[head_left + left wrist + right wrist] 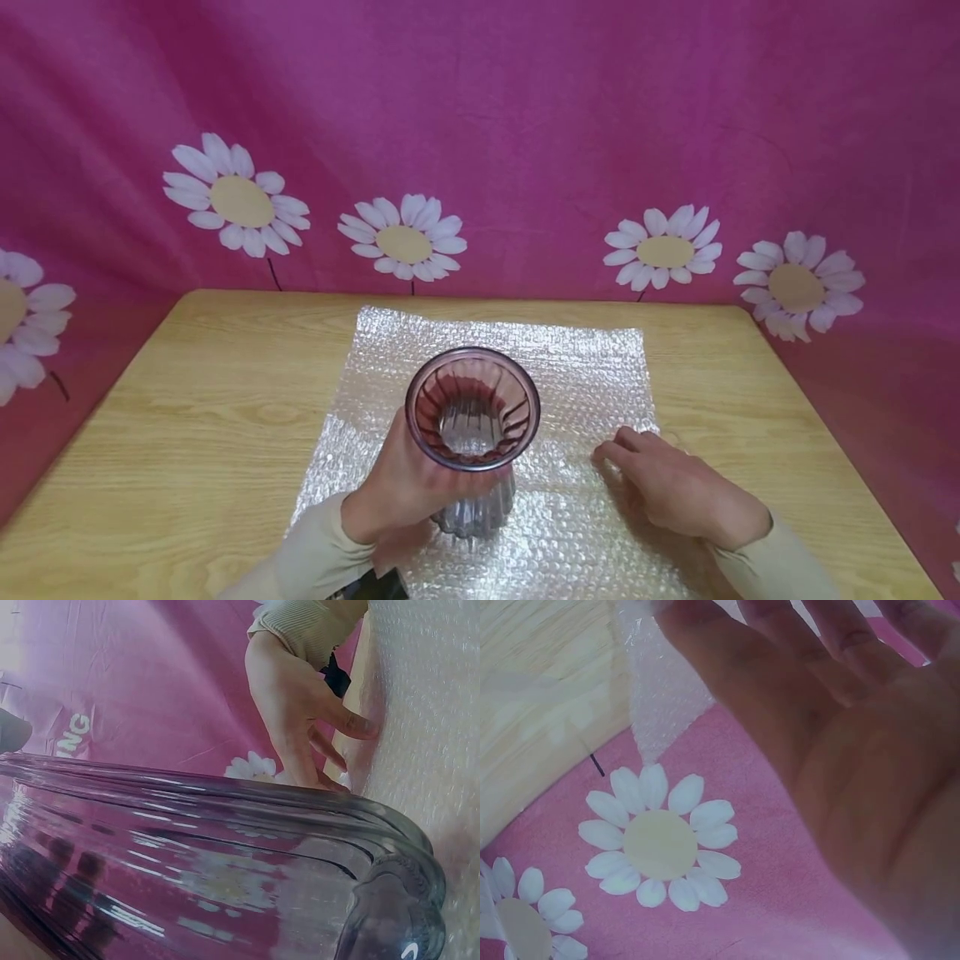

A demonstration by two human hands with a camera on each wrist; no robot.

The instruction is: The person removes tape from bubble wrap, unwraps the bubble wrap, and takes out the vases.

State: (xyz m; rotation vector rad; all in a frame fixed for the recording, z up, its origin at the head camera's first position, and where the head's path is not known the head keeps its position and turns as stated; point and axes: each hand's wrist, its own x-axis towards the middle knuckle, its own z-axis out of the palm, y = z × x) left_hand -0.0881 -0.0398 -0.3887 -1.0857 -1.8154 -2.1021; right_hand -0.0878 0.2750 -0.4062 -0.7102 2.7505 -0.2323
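Observation:
A ribbed glass vase (474, 517), purple-tinted at its flared rim and clearer lower down, stands roughly upright over the bubble wrap (577, 367) in the head view. My left hand (408, 479) grips it around the upper part from the left. The left wrist view shows the vase (225, 847) close up, with fingers visible through the glass. To the right, my right hand (678, 487) rests at the right side of the bubble wrap, fingertips down near the sheet and holding nothing visible. In the right wrist view the palm and spread fingers of that hand (840, 727) show.
The bubble wrap sheet lies flat on a light wooden table (225, 400). Pink cloth (525, 125) with white daisies hangs behind and at both sides. A dark object (371, 586) shows below the left sleeve at the front edge.

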